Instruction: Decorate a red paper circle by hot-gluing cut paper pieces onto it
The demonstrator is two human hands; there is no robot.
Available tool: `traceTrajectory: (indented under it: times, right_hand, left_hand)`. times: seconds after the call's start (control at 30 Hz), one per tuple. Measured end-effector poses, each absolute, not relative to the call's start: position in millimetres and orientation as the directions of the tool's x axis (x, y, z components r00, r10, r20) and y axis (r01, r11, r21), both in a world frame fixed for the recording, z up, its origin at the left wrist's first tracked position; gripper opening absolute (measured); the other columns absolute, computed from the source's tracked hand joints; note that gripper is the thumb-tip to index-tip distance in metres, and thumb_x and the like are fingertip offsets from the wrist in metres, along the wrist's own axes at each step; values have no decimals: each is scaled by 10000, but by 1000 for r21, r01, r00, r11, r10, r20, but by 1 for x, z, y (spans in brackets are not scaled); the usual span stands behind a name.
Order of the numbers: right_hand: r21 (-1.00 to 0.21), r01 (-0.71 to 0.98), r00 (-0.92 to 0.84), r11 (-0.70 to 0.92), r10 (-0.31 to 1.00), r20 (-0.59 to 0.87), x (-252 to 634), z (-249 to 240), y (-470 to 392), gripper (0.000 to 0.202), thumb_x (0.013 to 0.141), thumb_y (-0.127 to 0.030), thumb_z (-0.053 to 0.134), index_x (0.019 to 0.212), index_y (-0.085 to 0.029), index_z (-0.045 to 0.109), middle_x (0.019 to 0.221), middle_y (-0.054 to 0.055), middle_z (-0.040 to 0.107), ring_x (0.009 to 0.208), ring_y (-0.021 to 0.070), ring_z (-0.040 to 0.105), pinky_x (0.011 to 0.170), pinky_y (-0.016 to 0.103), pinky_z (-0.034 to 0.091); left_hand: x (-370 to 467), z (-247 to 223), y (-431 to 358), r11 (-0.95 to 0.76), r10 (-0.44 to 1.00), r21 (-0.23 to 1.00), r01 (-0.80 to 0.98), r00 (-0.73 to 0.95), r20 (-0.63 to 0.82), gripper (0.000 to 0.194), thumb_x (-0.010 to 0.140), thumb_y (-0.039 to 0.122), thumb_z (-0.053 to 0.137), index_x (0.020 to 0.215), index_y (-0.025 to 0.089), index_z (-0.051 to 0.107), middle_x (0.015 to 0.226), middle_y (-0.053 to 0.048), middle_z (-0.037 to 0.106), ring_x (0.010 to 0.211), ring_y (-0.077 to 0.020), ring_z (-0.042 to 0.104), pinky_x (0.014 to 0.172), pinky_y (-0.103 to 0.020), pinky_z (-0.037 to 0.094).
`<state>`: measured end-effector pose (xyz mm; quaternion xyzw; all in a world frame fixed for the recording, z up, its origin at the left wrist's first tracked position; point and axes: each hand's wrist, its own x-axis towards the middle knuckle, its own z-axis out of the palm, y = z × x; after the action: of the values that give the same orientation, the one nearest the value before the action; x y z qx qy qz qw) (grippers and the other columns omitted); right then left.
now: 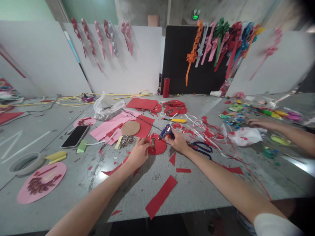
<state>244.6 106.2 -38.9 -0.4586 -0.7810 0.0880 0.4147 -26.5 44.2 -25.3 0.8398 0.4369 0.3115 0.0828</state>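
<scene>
A red round piece (159,147) lies on the grey table in front of me, with small dark pieces (153,142) on its left part. My left hand (139,151) is at its left edge, fingers bent together; what they hold, if anything, is too small to tell. In my right hand (177,141) is a blue glue gun (165,131), its nozzle pointing left over the red round. A pile of small dark pieces (126,141) lies beyond my left hand, beside a cardboard disc (130,128). Dark-handled scissors (202,147) rest right of my right hand.
Behind are red sheets (142,104), decorated red rounds (175,107), a yellow cutter (178,120) and a plastic bag (107,108). A phone (75,136), tape roll (27,164) and pink oval (42,183) lie left. Another person's arm (280,129) reaches in from the right.
</scene>
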Motion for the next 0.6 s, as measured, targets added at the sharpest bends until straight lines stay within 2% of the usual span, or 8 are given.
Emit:
traceTrajectory:
  times: [0.6]
  right_hand:
    - [-520,640,-241,566,790,563,245,-38,105,206,963,-434,616,962,-232,572,785,22,622,697,201,573,673,314,423]
  left_hand:
    - [-27,-24,43,-634,764,378,674,472,439,497,822,-44,498,1102,228,806,1159,-117,649,1151,-274,552,999,-434,547]
